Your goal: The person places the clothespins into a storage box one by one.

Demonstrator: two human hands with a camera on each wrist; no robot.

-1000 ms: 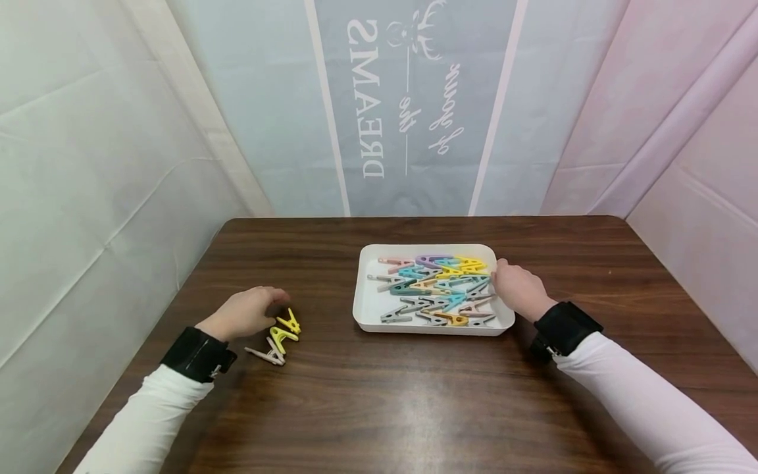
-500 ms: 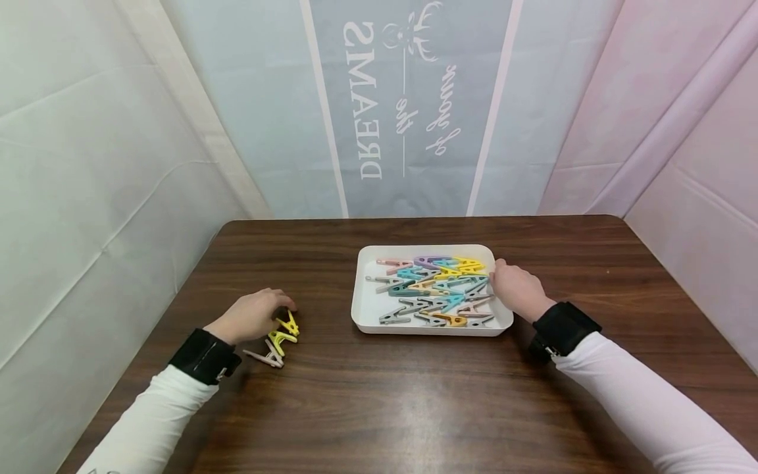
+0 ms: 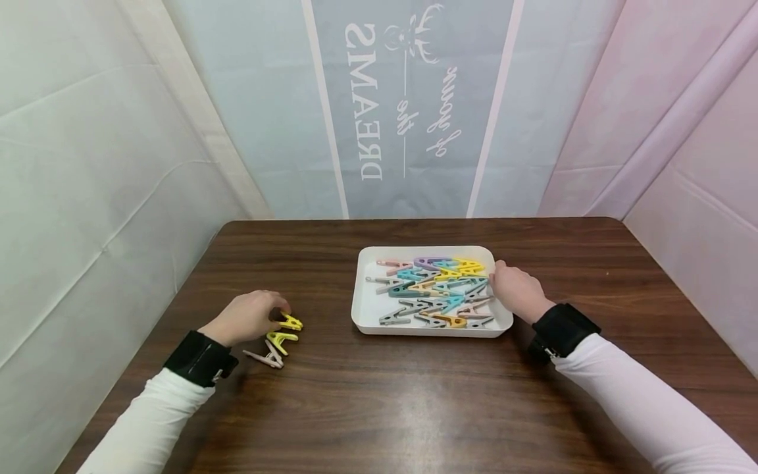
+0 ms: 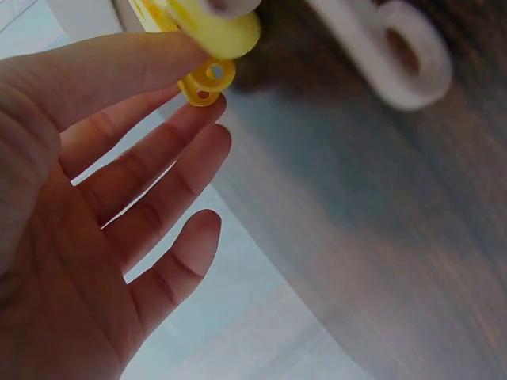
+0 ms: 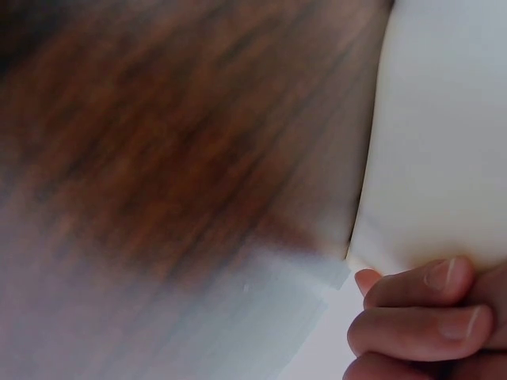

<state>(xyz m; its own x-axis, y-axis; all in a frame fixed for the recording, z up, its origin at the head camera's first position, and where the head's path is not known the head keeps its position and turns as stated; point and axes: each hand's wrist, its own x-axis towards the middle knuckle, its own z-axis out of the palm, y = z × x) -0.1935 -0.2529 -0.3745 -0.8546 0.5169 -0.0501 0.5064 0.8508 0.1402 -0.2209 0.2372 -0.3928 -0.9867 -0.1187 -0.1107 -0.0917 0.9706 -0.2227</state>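
At the left of the table, my left hand (image 3: pixel 247 317) pinches a yellow clothespin (image 3: pixel 291 322) by its handle end. The left wrist view has the thumb and fingertips at that yellow clothespin (image 4: pixel 207 82), the other fingers spread. Just nearer lie a lime-yellow clothespin (image 3: pixel 281 340) and a beige clothespin (image 3: pixel 272 359). My right hand (image 3: pixel 521 291) grips the right side of a white tray (image 3: pixel 364 313), which holds many clothespins in several colours. Curled fingers (image 5: pixel 420 332) press against the tray wall (image 5: pixel 444 142) in the right wrist view; the thumb is hidden there.
The brown wooden table (image 3: pixel 379 408) carries the tray right of its middle. A grey-blue printed cloth (image 3: pixel 414 118) hangs behind the far edge. White cloth walls (image 3: pixel 89 164) stand at both sides.
My left hand has reached the farthest yellow clothespin and taken it between thumb and fingers, turning it slightly. The right hand stays at the tray.
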